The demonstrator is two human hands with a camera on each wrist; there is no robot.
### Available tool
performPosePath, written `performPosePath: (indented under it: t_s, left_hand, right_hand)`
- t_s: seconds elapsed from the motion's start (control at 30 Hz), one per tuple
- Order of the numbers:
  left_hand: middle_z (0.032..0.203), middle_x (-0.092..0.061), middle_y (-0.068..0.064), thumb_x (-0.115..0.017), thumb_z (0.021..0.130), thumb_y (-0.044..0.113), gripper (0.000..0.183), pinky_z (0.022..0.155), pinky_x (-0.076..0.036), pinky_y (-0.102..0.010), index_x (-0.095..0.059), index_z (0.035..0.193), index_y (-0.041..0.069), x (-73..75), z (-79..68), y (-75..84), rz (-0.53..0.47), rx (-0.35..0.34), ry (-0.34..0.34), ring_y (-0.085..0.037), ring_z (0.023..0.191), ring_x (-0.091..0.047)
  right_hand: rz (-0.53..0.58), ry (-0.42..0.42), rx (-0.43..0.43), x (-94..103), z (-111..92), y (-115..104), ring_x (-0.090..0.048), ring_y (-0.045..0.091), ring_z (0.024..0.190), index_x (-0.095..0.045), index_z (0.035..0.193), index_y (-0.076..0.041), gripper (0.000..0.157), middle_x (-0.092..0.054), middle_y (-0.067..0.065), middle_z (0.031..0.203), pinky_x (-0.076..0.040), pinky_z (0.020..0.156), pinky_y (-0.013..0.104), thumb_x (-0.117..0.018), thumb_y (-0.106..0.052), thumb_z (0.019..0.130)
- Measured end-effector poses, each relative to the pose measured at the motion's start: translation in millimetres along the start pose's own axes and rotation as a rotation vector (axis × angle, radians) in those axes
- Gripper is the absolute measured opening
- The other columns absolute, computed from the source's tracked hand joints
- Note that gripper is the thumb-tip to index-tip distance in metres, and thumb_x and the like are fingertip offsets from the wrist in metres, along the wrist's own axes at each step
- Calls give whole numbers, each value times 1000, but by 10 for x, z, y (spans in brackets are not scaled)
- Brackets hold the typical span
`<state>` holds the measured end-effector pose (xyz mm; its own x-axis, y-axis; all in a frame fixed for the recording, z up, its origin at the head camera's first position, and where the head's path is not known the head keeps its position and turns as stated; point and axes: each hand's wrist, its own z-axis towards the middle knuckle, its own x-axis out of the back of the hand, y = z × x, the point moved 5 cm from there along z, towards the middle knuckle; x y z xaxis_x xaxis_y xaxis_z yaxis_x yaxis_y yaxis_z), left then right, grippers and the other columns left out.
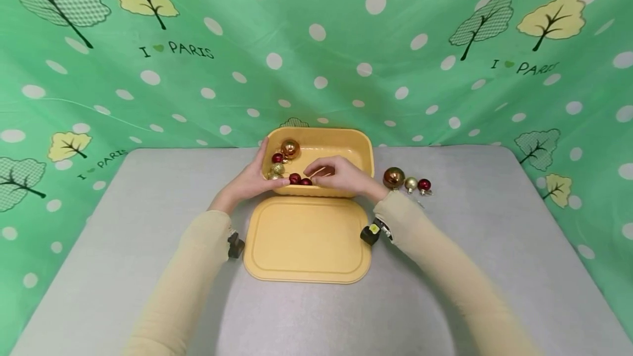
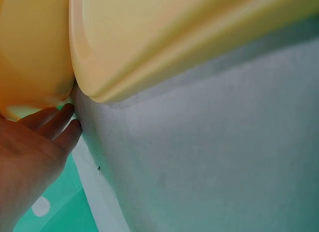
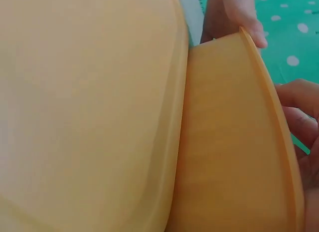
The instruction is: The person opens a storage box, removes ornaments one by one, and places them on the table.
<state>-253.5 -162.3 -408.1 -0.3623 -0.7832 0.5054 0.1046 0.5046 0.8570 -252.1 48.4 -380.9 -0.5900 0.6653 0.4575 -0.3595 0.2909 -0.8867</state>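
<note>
Below "PARIS" lettering (image 1: 192, 50), left hand (image 1: 249, 181) grips box (image 1: 336, 137); right hand (image 1: 342, 173) half-curled, its hold unclear.

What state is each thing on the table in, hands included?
Yellow box: upright, open, partly filled
Lid: off, flat in front of box
Balls inside: gathered toward the left
Three balls outside: resting right of box
Left hand: holding box's left end
Right hand: fingers in box, bent; whether holding anything unclear
</note>
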Motion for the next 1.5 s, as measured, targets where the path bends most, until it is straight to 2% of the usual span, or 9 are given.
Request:
performPosePath:
  t_s: [0.27, 0.5, 0.67, 0.77, 0.9, 1.0, 1.23, 1.5]
  left_hand:
    - [158, 6, -20, -78, 82, 26, 119, 114, -10, -50, 17, 153, 17, -5, 23, -6, 4, -7, 6, -40, 143, -7]
    - [158, 5, -22, -79, 80, 33, 122, 113, -12, -53, 16, 153, 16, -11, 20, -25, -6, -16, 13, -43, 142, -9]
    - [158, 6, -22, -79, 81, 30, 121, 114, -11, -53, 17, 153, 16, -5, 19, -25, -5, -18, 17, -43, 142, -9]
    - [157, 7, -24, -77, 83, 21, 117, 114, -10, -54, 17, 152, 11, 6, -54, 148, -14, -1, -2, -45, 141, -7]
    - [157, 8, -24, -77, 83, 19, 117, 114, -9, -53, 17, 153, 10, 5, -54, 149, 0, 12, -1, -45, 141, -7]
    - [158, 8, -20, -78, 82, 25, 120, 114, -9, -52, 18, 153, 17, -7, 18, -19, 18, -1, 16, -42, 142, -7]
    - [158, 8, -20, -79, 80, 26, 121, 114, -8, -52, 18, 153, 17, -1, 18, -6, 6, -8, 15, -41, 143, -5]
    - [158, 8, -20, -78, 81, 26, 120, 114, -9, -52, 18, 153, 17, -6, 5, 7, 5, -14, 15, -41, 143, -5]
  right_hand:
    - [19, -10, -45, -9, 72, 69, -64, 28, 100, -65, 115, 7, 27, -65, 19, 113, -52, 86, 32, -63, 1, 89]
    - [46, -58, -140, -51, 137, 131, -63, 28, 107, -65, 117, 5, 27, -64, 17, 116, -51, 89, 29, -63, 1, 90]
    - [39, -88, -180, -63, 153, 162, -62, 27, 109, -64, 118, 6, 28, -63, 17, 119, -50, 91, 30, -61, 3, 91]
    - [39, -124, -197, -78, 159, 183, -61, 26, 110, -64, 121, 5, 29, -63, 18, 122, -49, 92, 29, -60, 2, 92]
    - [30, -173, -187, -100, 176, 221, -59, 25, 113, -62, 123, 6, 31, -63, 18, 122, -46, 95, 29, -58, 2, 93]
    - [47, -194, -186, -110, 184, 245, -59, 25, 111, -61, 123, 7, 31, -64, 18, 120, -46, 95, 29, -57, 4, 93]
    - [116, -207, -246, -116, 179, 261, -60, 22, 106, -62, 122, 7, 30, -66, 15, 114, -47, 92, 29, -57, 5, 92]
    - [169, -215, -213, -121, 176, 261, -61, 26, 106, -60, 119, 9, 28, -64, 19, 115, -48, 91, 30, -57, 8, 92]
